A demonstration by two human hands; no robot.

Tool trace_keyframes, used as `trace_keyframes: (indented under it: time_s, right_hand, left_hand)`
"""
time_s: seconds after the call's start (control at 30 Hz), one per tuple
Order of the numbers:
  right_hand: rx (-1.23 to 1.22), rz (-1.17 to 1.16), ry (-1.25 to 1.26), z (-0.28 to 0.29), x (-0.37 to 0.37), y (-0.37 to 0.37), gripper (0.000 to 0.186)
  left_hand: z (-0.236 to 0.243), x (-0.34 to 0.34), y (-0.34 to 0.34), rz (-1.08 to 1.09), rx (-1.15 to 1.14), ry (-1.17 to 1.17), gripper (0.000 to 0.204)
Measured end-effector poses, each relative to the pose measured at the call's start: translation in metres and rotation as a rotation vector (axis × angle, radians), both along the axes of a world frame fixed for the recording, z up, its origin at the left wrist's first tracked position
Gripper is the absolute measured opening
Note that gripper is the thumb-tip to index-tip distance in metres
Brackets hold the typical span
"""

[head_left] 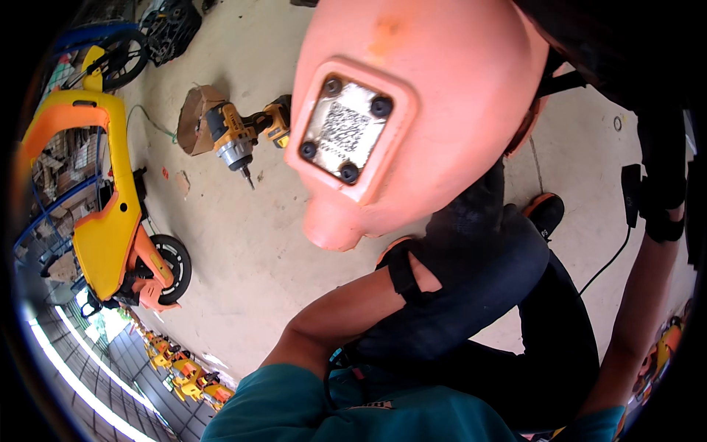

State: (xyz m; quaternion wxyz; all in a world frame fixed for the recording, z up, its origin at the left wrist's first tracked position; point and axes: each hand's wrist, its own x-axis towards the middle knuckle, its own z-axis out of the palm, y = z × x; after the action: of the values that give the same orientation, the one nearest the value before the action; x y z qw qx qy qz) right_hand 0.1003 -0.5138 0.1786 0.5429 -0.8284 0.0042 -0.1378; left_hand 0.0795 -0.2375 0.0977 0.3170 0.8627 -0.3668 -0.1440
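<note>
Close in front of me is a large salmon-pink moulded plastic part [449,110], with a plate [342,125] bearing a black-and-white printed pattern held on by several dark bolts. My left forearm reaches up beside my bent knee; only a strip of my left hand [425,275] shows beyond the black wrist strap. Its fingers are lost against dark cloth below the pink part. My right arm stretches up along the right side to a black wristband. Beyond it, my right hand [663,162] is dark, apparently covered in black, and its fingers cannot be made out.
A yellow cordless drill [234,140] lies on the concrete floor [243,243] by a torn cardboard box [197,121]. A yellow-and-orange scooter [121,199] stands at left, with more vehicles [188,372] farther off. A black cable [607,261] hangs near my right arm.
</note>
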Motion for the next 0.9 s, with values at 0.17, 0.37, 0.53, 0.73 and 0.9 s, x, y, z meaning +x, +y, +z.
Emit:
trace_keyframes:
  time_s: [0.17,0.37,0.53,0.73,0.9]
  right_hand:
    - [-0.327,0.213,-0.116,-0.003,0.005,0.001,0.043]
    - [0.112,-0.364,0.04,0.036,0.009,0.041,0.028]
    - [0.022,-0.27,0.024,0.027,0.01,0.047,0.026]
    - [0.093,-0.405,0.032,0.024,-0.017,0.004,0.024]
    - [0.331,-0.282,0.308,-0.147,-0.074,-0.064,0.038]
  left_hand:
    - [-0.005,0.009,0.016,0.036,0.036,0.006,0.07]
    - [-0.017,0.008,-0.005,0.045,-0.156,-0.046,0.06]
    - [-0.027,0.022,0.016,-0.144,0.071,-0.272,0.052]
    - [-0.042,0.039,0.029,-0.283,0.218,-0.653,0.048]
    - [-0.039,0.036,0.013,-0.298,0.192,-0.551,0.054]
